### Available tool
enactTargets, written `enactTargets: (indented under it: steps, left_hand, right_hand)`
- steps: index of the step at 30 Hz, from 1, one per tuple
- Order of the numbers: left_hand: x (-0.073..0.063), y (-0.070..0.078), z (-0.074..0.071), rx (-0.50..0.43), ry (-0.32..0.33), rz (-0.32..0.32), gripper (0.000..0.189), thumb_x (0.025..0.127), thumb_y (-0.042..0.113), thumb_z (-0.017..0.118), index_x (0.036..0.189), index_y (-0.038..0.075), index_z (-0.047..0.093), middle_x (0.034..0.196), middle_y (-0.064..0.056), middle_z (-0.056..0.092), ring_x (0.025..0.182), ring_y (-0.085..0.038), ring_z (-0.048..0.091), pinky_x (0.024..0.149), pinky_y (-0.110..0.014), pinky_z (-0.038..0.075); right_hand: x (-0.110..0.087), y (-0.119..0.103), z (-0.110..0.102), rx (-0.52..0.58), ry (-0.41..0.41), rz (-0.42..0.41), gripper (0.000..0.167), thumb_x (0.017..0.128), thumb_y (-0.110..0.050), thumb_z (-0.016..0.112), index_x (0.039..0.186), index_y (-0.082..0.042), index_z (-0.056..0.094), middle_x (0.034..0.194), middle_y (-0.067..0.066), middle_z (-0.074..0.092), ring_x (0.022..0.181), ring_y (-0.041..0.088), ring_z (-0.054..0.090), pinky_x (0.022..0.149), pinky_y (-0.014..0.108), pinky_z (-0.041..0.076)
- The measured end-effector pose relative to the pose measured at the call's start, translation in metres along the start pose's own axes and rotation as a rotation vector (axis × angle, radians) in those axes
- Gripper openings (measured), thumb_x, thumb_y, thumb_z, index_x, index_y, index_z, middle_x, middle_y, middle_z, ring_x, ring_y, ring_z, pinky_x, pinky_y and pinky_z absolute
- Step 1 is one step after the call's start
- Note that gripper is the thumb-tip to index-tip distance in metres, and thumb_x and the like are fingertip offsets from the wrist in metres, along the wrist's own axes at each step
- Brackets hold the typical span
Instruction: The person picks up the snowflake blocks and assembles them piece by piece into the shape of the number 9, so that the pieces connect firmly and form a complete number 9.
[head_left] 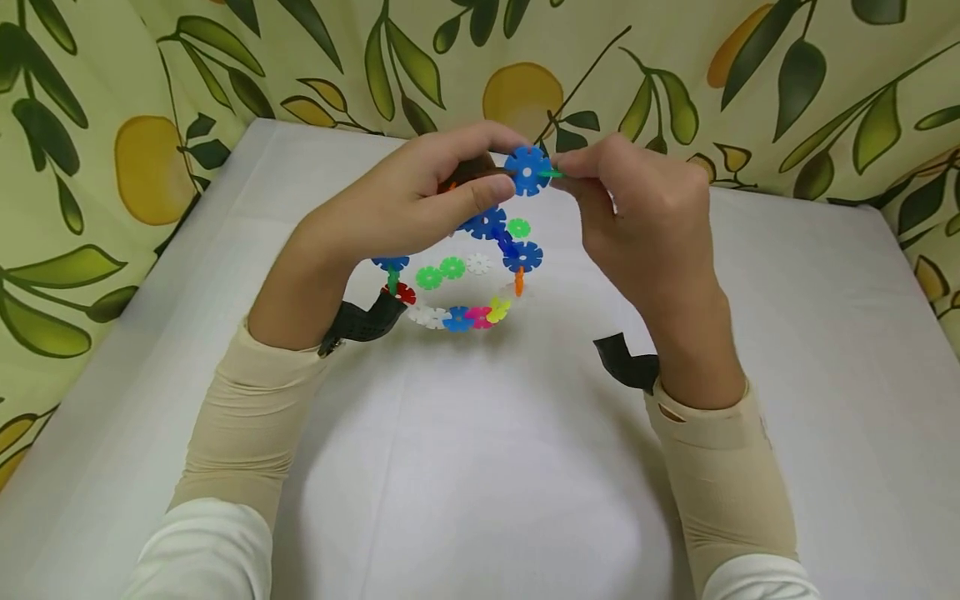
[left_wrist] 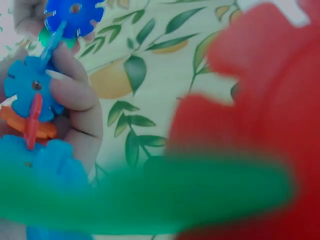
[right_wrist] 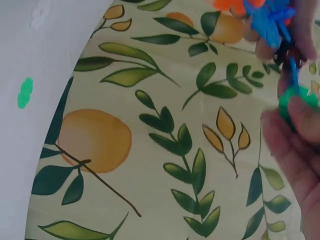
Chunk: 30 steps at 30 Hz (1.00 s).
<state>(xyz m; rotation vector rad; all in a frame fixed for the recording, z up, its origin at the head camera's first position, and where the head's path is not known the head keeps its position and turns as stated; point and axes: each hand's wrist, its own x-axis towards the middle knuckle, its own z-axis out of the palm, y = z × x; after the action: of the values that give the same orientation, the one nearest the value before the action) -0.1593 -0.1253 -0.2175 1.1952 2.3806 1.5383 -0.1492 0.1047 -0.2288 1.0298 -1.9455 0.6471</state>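
In the head view, my left hand (head_left: 405, 200) grips a chain of slotted plastic snowflake discs, its thumb near a blue disc (head_left: 527, 172). My right hand (head_left: 645, 208) pinches a green disc (head_left: 553, 174), seen edge-on and touching that blue disc. The right wrist view shows the green disc (right_wrist: 288, 104) between finger and thumb. Below the left hand hangs a loop of joined discs, including a blue disc (head_left: 522, 257), an orange disc (head_left: 519, 282), a yellow disc (head_left: 497, 310) and a red disc (head_left: 405, 293). Left fingers partly hide the upper chain.
Loose green discs (head_left: 452, 267) and a white disc (head_left: 478, 263) lie on the white-covered table (head_left: 465, 467), behind the hanging loop. A leaf-patterned curtain (head_left: 600, 50) borders the table's far edge. Black straps (head_left: 367, 321) stick out at both wrists.
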Motion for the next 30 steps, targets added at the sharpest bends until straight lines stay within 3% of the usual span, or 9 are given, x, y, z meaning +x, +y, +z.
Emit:
enactTargets:
  steps: [2, 6, 9, 12, 16, 20, 23, 25, 30]
  left_hand:
    - [0.0, 0.0, 0.0, 0.029, 0.008, -0.005, 0.027, 0.104, 0.015, 0.054, 0.13, 0.007, 0.06, 0.08, -0.011, 0.053, 0.07, -0.023, 0.049, 0.061, -0.031, 0.042]
    - [0.0, 0.001, 0.0, 0.062, 0.011, -0.033, 0.028, 0.105, 0.017, 0.054, 0.131, 0.009, 0.061, 0.077, -0.011, 0.052, 0.064, -0.023, 0.048, 0.058, -0.03, 0.042]
    - [0.001, -0.001, -0.001, 0.038, 0.02, -0.027, 0.028, 0.105, 0.015, 0.053, 0.131, 0.008, 0.061, 0.078, -0.012, 0.051, 0.065, -0.025, 0.048, 0.059, -0.03, 0.042]
    - [0.002, -0.003, 0.001, -0.048, 0.039, 0.007, 0.028, 0.104, 0.01, 0.053, 0.131, 0.005, 0.059, 0.081, -0.014, 0.05, 0.07, -0.027, 0.047, 0.061, -0.031, 0.043]
    - [0.007, -0.003, 0.007, -0.161, 0.049, 0.037, 0.033, 0.102, 0.005, 0.056, 0.134, 0.0, 0.055, 0.098, -0.014, 0.057, 0.088, -0.027, 0.056, 0.077, -0.032, 0.049]
    - [0.009, -0.002, 0.009, -0.159, 0.077, 0.024, 0.038, 0.099, 0.005, 0.06, 0.136, 0.0, 0.053, 0.115, -0.009, 0.062, 0.106, -0.021, 0.061, 0.092, -0.036, 0.051]
    - [0.008, -0.003, 0.006, -0.139, 0.109, 0.008, 0.039, 0.098, 0.005, 0.063, 0.135, 0.0, 0.054, 0.116, -0.009, 0.064, 0.107, -0.021, 0.063, 0.091, -0.037, 0.052]
    - [0.007, -0.002, 0.005, -0.124, 0.125, -0.018, 0.037, 0.098, 0.006, 0.062, 0.134, 0.001, 0.055, 0.115, -0.009, 0.064, 0.105, -0.021, 0.063, 0.09, -0.036, 0.053]
    - [0.007, -0.002, 0.005, -0.101, 0.139, -0.082, 0.03, 0.099, 0.01, 0.06, 0.127, 0.003, 0.058, 0.108, -0.011, 0.063, 0.096, -0.025, 0.06, 0.083, -0.034, 0.053]
  right_hand:
    - [0.001, -0.003, 0.004, -0.035, 0.007, -0.01, 0.007, 0.094, 0.001, 0.066, 0.095, 0.008, 0.064, 0.089, 0.017, 0.074, 0.073, 0.032, 0.072, 0.058, 0.04, 0.057]
    - [0.001, -0.003, 0.01, -0.038, 0.03, -0.026, 0.007, 0.095, 0.001, 0.065, 0.094, 0.008, 0.063, 0.088, 0.018, 0.074, 0.073, 0.032, 0.072, 0.058, 0.041, 0.057]
    - [0.0, 0.0, 0.013, 0.004, 0.062, -0.007, 0.008, 0.095, 0.001, 0.066, 0.095, 0.008, 0.063, 0.09, 0.017, 0.074, 0.076, 0.03, 0.073, 0.063, 0.037, 0.058]
    - [0.0, 0.003, 0.013, 0.123, 0.105, 0.082, 0.009, 0.094, 0.002, 0.067, 0.1, 0.009, 0.065, 0.095, 0.012, 0.075, 0.081, 0.024, 0.074, 0.071, 0.03, 0.059]
    - [0.0, 0.005, 0.01, 0.269, 0.139, 0.274, 0.022, 0.095, 0.005, 0.064, 0.116, 0.005, 0.061, 0.111, 0.002, 0.072, 0.089, 0.016, 0.073, 0.079, 0.028, 0.057]
    - [-0.001, 0.009, 0.008, 0.351, 0.105, 0.46, 0.035, 0.095, 0.006, 0.062, 0.129, -0.002, 0.055, 0.118, 0.001, 0.07, 0.092, 0.015, 0.072, 0.081, 0.028, 0.057]
    - [-0.006, 0.019, 0.012, 0.345, -0.01, 0.538, 0.03, 0.097, 0.0, 0.062, 0.127, 0.0, 0.058, 0.115, 0.006, 0.069, 0.094, 0.016, 0.071, 0.081, 0.028, 0.056]
    - [-0.011, 0.03, 0.016, 0.315, -0.155, 0.609, 0.026, 0.099, -0.007, 0.062, 0.124, 0.0, 0.061, 0.116, 0.007, 0.068, 0.1, 0.016, 0.069, 0.084, 0.03, 0.056]
    - [-0.028, 0.058, 0.036, 0.262, -0.736, 0.777, 0.034, 0.1, -0.011, 0.055, 0.133, -0.004, 0.06, 0.132, 0.012, 0.06, 0.116, 0.03, 0.06, 0.093, 0.047, 0.052]
